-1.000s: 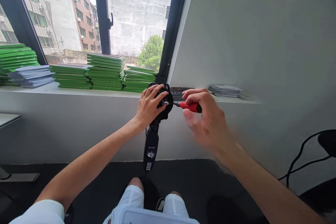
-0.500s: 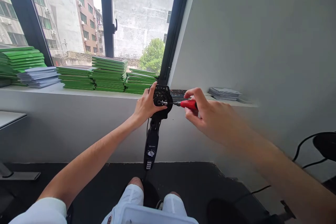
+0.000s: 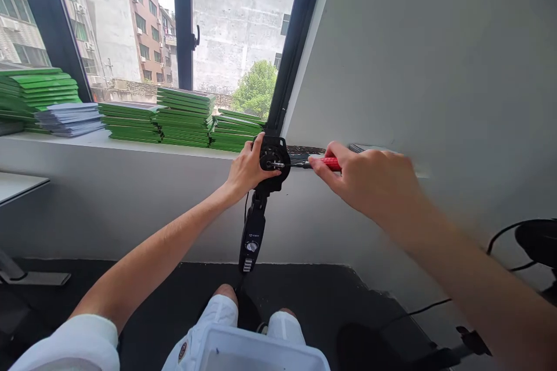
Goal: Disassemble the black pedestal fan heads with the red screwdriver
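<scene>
My left hand [image 3: 249,169] grips the left side of a round black housing [image 3: 282,157], thumb across its lower front and fingers over the top. A short metal shaft sticks out of the housing's middle. Below, a black stalk [image 3: 252,232] bears a silver knob [image 3: 251,247] and several small buttons. My right hand [image 3: 369,177] is closed around the red handle of a screwdriver [image 3: 331,163], held nearly level. Its thin blade points left to the housing near the shaft; whether the tip touches a screw, I cannot tell.
Stacks of green-edged booklets [image 3: 185,119] and white papers [image 3: 72,119] line the windowsill [image 3: 174,155]. A translucent plastic tub [image 3: 265,353] sits on my lap, with a tiny dark piece inside. Black cables and a round black object [image 3: 537,243] are at the right.
My right hand's fingers, loosely apart around the screwdriver handle before, have closed on it. The left hand keeps its hold on the housing. The view has shifted slightly.
</scene>
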### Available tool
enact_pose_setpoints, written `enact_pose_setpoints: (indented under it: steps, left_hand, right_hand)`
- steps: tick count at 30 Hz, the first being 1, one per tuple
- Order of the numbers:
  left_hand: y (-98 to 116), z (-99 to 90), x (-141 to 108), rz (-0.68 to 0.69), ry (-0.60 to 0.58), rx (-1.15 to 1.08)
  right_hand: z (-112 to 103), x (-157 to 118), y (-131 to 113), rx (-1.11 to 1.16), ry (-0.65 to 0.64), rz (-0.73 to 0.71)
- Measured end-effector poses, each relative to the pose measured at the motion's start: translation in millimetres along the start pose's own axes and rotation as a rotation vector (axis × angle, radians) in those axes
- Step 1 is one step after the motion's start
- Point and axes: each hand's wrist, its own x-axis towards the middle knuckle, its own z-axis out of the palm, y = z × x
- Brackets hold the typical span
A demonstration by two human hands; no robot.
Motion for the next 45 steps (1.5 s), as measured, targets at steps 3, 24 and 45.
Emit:
enact_pose_setpoints:
  steps: [3, 24, 45]
  left_hand:
    - [1, -0.2, 0, 0.005, -0.003, 0.002]
    - [-3, -4.1, 0, 0.018, 0.003, -0.009]
    - [-1, -4.9, 1, 0.025, 0.008, -0.018]
  right_hand:
    - [-3, 0, -3, 0.084, -0.05, -0.033]
    - [-15, 4, -9, 0.038, -0.096, 0.027]
    - [-4, -1, -2, 0.262, -0.139, 0.041]
